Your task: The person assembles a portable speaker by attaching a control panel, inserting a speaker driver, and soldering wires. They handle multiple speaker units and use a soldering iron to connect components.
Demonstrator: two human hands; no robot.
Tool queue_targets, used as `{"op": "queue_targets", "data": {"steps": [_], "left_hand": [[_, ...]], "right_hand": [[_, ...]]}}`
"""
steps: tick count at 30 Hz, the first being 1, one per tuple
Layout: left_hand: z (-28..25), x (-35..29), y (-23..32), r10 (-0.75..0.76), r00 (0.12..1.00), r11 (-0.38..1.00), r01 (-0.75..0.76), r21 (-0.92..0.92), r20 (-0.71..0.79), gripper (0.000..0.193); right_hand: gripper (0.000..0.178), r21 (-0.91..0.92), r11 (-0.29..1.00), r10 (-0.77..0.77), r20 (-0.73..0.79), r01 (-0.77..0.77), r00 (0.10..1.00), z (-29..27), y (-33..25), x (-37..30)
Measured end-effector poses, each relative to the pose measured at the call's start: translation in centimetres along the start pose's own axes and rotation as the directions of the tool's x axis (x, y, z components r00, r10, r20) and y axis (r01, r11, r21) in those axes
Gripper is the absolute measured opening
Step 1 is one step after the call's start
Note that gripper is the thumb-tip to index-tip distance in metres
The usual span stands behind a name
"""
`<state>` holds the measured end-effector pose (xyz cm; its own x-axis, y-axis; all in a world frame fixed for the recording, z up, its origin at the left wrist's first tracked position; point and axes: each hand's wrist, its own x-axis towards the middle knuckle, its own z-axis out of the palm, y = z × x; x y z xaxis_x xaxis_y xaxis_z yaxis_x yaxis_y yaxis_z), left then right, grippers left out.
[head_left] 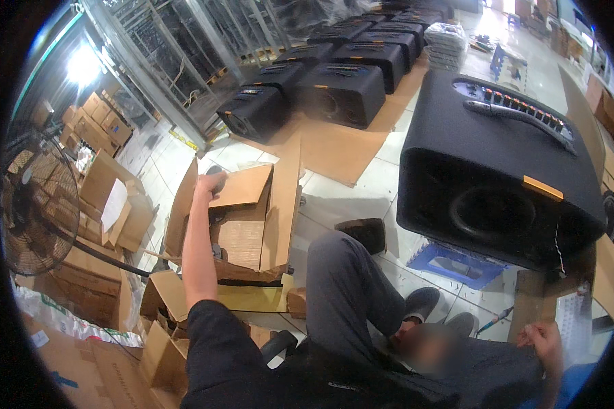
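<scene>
My left arm stretches out to an open cardboard box (290,225). My left hand (213,183) is closed at its far left part, beside a loose cardboard flap (242,185). A small dark thing shows at its fingers, too unclear to name. My right hand (542,339) rests low at the right, near my knee, with its fingers curled together. Whether anything is in them is hidden. In front of me to the right stands a large black speaker (484,170), with a row of knobs and a handle (522,119) on its top.
Under the speaker is a blue plastic crate (454,264). More black speakers (341,92) stand in rows at the back, on cardboard sheets (344,153). At the left are a standing fan (37,198) and several cartons (109,194). A screwdriver-like tool (496,320) lies near my feet.
</scene>
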<state>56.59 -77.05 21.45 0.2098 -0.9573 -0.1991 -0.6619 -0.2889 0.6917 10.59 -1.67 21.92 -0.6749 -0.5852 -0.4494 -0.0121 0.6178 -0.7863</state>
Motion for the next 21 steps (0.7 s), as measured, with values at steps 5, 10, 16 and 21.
{"op": "queue_targets", "data": {"steps": [5,10,16,21], "left_hand": [[0.8,-14.8,7.4,0.524,0.841,0.832,-0.47,-0.295,0.137,0.08],[3.2,-31.4,10.7,0.777,0.479,0.621,-0.471,-0.627,0.409,0.089],[8.9,-43.4,9.6,0.692,-0.01,0.72,-0.062,-0.691,0.722,0.105],[14.4,-48.4,6.0,0.505,-0.089,0.715,0.601,-0.358,0.858,0.094]], "right_hand": [[0.026,-0.106,0.994,-0.034,-0.026,0.031,0.999,-0.1,-1.3,0.2],[0.019,-0.399,0.875,-0.308,-0.025,0.273,0.951,1.0,-5.9,-0.4],[0.017,-0.412,0.589,-0.683,0.206,0.695,0.701,3.1,-13.6,-0.6],[0.012,-0.35,0.493,-0.81,0.149,0.797,0.567,4.8,-16.2,1.8]]}}
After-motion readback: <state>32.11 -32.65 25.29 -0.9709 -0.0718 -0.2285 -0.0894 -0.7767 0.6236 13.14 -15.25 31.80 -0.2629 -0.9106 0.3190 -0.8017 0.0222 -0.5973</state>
